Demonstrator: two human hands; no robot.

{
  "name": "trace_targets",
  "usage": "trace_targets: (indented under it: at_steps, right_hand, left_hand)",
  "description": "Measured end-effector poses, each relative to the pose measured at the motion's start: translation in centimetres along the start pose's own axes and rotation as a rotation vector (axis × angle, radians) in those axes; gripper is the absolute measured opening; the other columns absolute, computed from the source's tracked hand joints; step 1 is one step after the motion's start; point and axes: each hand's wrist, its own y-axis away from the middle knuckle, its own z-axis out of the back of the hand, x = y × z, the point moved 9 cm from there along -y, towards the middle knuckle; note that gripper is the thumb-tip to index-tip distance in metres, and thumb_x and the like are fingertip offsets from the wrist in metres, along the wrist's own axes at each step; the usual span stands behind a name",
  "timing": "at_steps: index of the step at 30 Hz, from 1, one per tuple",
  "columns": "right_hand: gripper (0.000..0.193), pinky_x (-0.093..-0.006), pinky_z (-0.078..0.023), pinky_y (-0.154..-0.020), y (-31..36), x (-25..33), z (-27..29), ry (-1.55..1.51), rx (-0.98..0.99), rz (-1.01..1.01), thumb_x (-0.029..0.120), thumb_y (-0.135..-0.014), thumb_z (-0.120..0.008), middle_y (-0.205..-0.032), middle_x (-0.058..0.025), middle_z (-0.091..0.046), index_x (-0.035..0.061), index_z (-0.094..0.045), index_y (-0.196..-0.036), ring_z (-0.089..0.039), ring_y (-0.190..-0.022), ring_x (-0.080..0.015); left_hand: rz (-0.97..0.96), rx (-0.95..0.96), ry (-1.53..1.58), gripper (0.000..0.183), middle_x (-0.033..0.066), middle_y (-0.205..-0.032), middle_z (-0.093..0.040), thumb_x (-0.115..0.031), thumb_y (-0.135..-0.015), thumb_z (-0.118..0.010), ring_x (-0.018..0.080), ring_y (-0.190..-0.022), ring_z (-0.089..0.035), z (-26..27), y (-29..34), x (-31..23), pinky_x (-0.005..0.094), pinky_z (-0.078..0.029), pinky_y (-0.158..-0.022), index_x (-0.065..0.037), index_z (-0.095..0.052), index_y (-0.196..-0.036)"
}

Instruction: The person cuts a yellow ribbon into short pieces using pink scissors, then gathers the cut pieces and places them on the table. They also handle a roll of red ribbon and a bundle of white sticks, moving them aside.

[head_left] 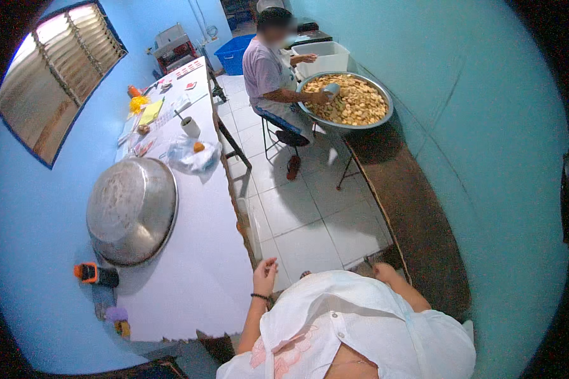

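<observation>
My left hand [265,276], with a dark beaded bracelet at the wrist, hangs beside the white-covered table's near right edge. Its fingers are loosely bent and apart, and nothing shows in them. Low on the right, my right hand [383,272] is closed near the brown bench [417,215]. A small dark thing [368,259] sticks out of it, too small to name. Farther off, a seated person [272,69] holds a metal cup [332,90] in a wide metal basin [385,114] full of pale yellow-brown food pieces [354,104].
On the long white-topped table [189,278] at left, a big metal basin [131,211] rests bottom up. Past it lie a plastic bag [196,161], a white cup [190,128] and papers. A blue tub [235,54] and a white bin [322,58] stand at the back. Tiled floor [297,215] runs between table and bench.
</observation>
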Motion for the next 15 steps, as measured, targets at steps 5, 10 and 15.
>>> trace_targets:
  at_steps: [5, 10, 15]
  right_hand:
    - [0.031, -0.0455, -0.052, -0.083, -1.8, -10.7, -3.6, 0.021, 0.346, -0.327, 0.024, -0.079, -0.063, -0.104, -0.0213, -0.068, 0.0059, -0.069, -0.104, -0.066, -0.097, -0.0370]
    - [0.034, -0.0454, -0.052, -0.083, -14.0, -9.6, 2.7, -0.028, 0.411, -0.361, 0.026, -0.080, -0.064, -0.105, -0.0214, -0.068, 0.0052, -0.068, -0.106, -0.065, -0.097, -0.0369]
    - [0.036, -0.0454, -0.051, -0.083, -36.6, 1.6, 15.9, 0.039, 0.402, -0.099, 0.028, -0.081, -0.064, -0.107, -0.0214, -0.067, 0.0046, -0.067, -0.109, -0.065, -0.098, -0.0368]
  left_hand:
    - [-0.302, 0.039, -0.123, 0.024, 0.0079, -0.103, -0.067, -0.012, -0.092, -0.062, 0.0143, -0.085, -0.065, 0.0, -17.5, -11.3, 0.0291, -0.054, -0.072, -0.004, -0.064, -0.115]
    - [-0.222, 0.174, -0.324, 0.028, 0.0102, -0.110, -0.066, -0.015, -0.091, -0.063, 0.0206, -0.091, -0.066, -2.0, -32.2, -12.0, 0.0313, -0.054, -0.077, -0.008, -0.064, -0.118]
    - [-0.055, 0.243, -0.479, 0.031, 0.0138, -0.112, -0.065, -0.019, -0.090, -0.065, 0.0262, -0.093, -0.065, -1.4, -41.2, -9.7, 0.0363, -0.052, -0.083, -0.007, -0.063, -0.118]
